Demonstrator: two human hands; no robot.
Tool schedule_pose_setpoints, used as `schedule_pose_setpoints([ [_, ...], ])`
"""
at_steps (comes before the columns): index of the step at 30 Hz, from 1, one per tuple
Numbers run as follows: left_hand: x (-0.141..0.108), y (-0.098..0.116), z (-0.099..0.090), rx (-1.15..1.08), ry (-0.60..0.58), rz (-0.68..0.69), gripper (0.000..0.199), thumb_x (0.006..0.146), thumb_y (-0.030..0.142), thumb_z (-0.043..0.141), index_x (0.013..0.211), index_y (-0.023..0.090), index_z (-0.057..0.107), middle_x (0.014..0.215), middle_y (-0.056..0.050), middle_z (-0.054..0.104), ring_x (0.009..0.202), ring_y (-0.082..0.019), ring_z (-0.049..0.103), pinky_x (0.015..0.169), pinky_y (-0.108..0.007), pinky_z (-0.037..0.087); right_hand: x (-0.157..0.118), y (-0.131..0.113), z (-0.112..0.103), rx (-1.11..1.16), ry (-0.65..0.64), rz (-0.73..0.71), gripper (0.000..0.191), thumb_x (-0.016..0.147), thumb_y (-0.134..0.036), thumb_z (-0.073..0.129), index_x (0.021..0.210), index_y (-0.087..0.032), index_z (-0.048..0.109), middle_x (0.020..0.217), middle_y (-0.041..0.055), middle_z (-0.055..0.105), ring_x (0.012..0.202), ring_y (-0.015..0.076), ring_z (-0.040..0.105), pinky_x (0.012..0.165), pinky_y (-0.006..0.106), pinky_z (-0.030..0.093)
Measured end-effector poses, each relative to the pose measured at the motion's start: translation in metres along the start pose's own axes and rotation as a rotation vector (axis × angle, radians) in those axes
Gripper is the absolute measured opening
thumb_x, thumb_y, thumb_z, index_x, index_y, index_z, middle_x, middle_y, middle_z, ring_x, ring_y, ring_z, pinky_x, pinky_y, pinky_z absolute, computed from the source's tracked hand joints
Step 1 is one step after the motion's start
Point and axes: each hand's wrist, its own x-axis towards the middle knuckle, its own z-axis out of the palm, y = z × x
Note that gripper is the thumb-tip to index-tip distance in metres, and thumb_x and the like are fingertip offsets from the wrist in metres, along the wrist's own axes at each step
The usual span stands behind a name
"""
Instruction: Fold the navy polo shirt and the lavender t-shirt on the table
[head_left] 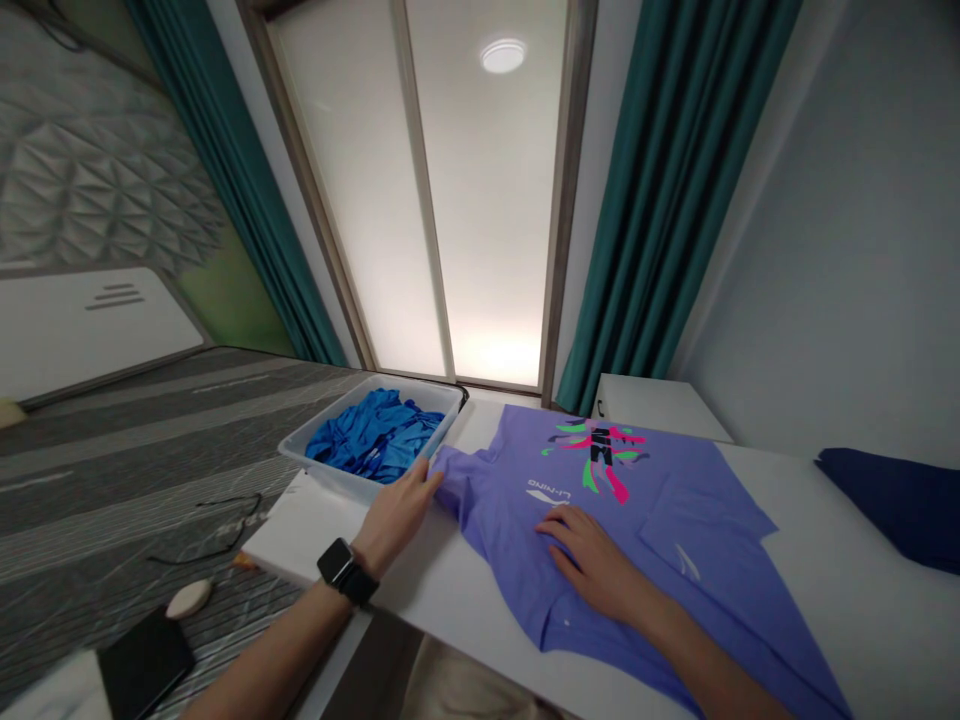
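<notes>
A purple T-shirt (510, 520) with white lettering and a pink, green and black print lies spread on the white table (405, 570). My left hand (397, 510), with a black watch on its wrist, pinches the edge of the shirt's sleeve at the left. On the shirt's middle, just below the lettering, my right hand (592, 565) rests flat with its fingers extended. Beyond my left hand stands a clear plastic bin (300, 437) with crumpled blue clothes (379, 435) inside.
Dark blue folded cloth (892, 505) lies at the table's right. A white cabinet (660, 400) stands behind. On the grey striped bed (247, 430) at left are a black cable (225, 545), a whitish oval object (189, 599) and a black flat item (146, 660).
</notes>
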Motion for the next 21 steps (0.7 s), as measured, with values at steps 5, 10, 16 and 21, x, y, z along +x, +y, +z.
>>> schedule_pose_setpoints([
  [5, 0.01, -0.01, -0.029, 0.129, 0.037, -0.073, 0.026, 0.096, 0.023, 0.037, 0.105, 0.024, 0.062, 0.094, -0.007, 0.067, 0.076, -0.021, 0.063, 0.058, -0.027, 0.035, 0.0, 0.0, 0.0, 0.002, -0.008, 0.004, 0.029, 0.092, -0.016, 0.048, 0.116, -0.021, 0.062, 0.115, 0.01, 0.06, 0.109, 0.0226, 0.055, 0.098, 0.042, 0.046],
  [10, 0.016, -0.026, -0.033, 0.105, 0.098, -0.122, 0.025, 0.096, 0.026, 0.039, 0.104, 0.024, 0.063, 0.1, -0.008, 0.069, 0.081, -0.022, 0.064, 0.06, -0.026, 0.036, -0.001, 0.001, 0.0, 0.002, 0.01, -0.01, 0.031, 0.091, -0.015, 0.048, 0.117, -0.024, 0.062, 0.114, 0.0093, 0.061, 0.108, 0.0223, 0.056, 0.097, 0.042, 0.047],
  [16, -0.003, -0.005, -0.012, -0.108, -0.049, -0.011, 0.03, 0.096, 0.032, 0.039, 0.116, 0.026, 0.061, 0.09, -0.008, 0.072, 0.079, -0.025, 0.067, 0.066, -0.029, 0.04, -0.001, 0.002, 0.001, -0.016, -0.004, -0.013, 0.031, 0.09, -0.017, 0.049, 0.118, -0.023, 0.061, 0.115, 0.0099, 0.06, 0.109, 0.023, 0.055, 0.097, 0.042, 0.046],
  [21, -0.018, 0.022, 0.012, -0.183, -0.11, 0.194, 0.028, 0.096, 0.03, 0.042, 0.113, 0.025, 0.064, 0.093, -0.008, 0.073, 0.082, -0.024, 0.068, 0.068, -0.029, 0.042, -0.001, 0.001, -0.001, -0.042, -0.016, -0.017, 0.03, 0.091, -0.016, 0.048, 0.117, -0.022, 0.061, 0.115, 0.0105, 0.06, 0.11, 0.0237, 0.055, 0.097, 0.044, 0.047],
])
